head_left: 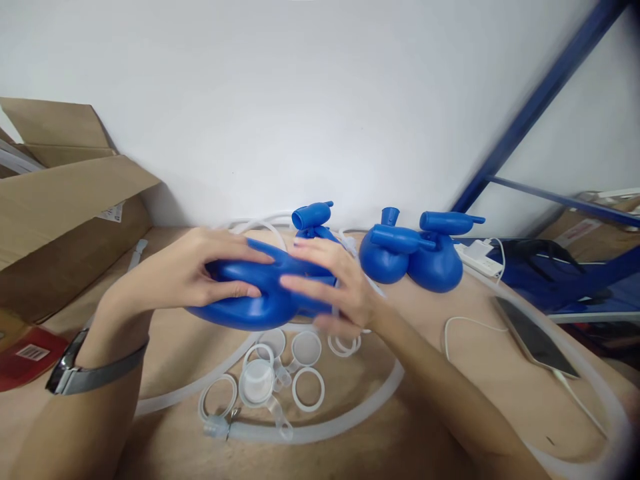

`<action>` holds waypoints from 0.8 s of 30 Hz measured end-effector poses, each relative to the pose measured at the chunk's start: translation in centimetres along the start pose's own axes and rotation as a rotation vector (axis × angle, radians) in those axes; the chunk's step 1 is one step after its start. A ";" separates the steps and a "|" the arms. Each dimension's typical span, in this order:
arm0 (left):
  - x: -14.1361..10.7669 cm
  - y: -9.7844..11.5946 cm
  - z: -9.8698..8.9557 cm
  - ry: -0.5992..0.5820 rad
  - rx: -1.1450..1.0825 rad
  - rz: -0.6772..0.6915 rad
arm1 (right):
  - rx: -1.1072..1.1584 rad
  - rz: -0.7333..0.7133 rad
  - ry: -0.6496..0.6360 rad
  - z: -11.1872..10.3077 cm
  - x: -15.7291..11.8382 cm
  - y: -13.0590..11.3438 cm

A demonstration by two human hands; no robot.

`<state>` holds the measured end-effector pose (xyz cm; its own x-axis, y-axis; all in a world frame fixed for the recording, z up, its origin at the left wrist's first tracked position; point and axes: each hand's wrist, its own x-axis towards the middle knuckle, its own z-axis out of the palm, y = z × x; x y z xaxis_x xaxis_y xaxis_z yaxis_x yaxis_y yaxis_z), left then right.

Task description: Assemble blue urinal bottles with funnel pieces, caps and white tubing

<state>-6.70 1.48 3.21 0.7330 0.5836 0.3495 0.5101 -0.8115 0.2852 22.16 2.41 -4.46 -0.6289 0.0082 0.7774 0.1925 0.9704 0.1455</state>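
two bare hands meet on one blue vessel (255,317), which sits just off the centre of the view toward eight o'clock, above the tan table (425,313). taking that vessel as the hub, the left hand (200,263) grips it from nine o'clock, thumb and fingers parted and pinching the rounded wall, so that it dents between them; a watch (110,375) circles that wrist. the right hand (350,287) comes in from three o'clock, blurred, its upper fingers spread and laid over the narrower end; i cannot tell whether its lower fingers pinch anything.

at one o'clock, partly behind the right hand, stands another blue piece (313,217) with a spout. between two and three o'clock, two more blue vessels (436,270) stand touching, and past them a white power strip (485,263). a dark-screened device (537,337) lies flat just beyond three o'clock.

near five to six o'clock, white rings (295,390) and translucent caps (307,349) lie grouped, with a translucent hose (320,433) curving below. an open cardboard box (65,193) stands toward ten o'clock.
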 end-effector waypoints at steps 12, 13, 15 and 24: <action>-0.5 1.3 -0.9 -0.041 -0.004 0.149 | -0.174 -0.340 -0.041 1.2 1.0 -2.8; -0.6 1.5 -0.9 -0.025 0.005 0.154 | -0.154 -0.330 -0.033 1.3 1.1 -2.9; -0.8 1.7 -0.9 0.015 0.023 0.160 | -0.124 -0.315 -0.030 1.5 1.1 -3.0; -1.0 2.1 -0.6 0.221 0.061 0.147 | 0.012 0.049 0.143 0.7 1.4 -2.7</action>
<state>-6.63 -0.75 4.03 0.6889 0.4461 0.5713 0.4363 -0.8846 0.1647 20.23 -0.07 -4.22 -0.5048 0.0219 0.8629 0.2110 0.9725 0.0988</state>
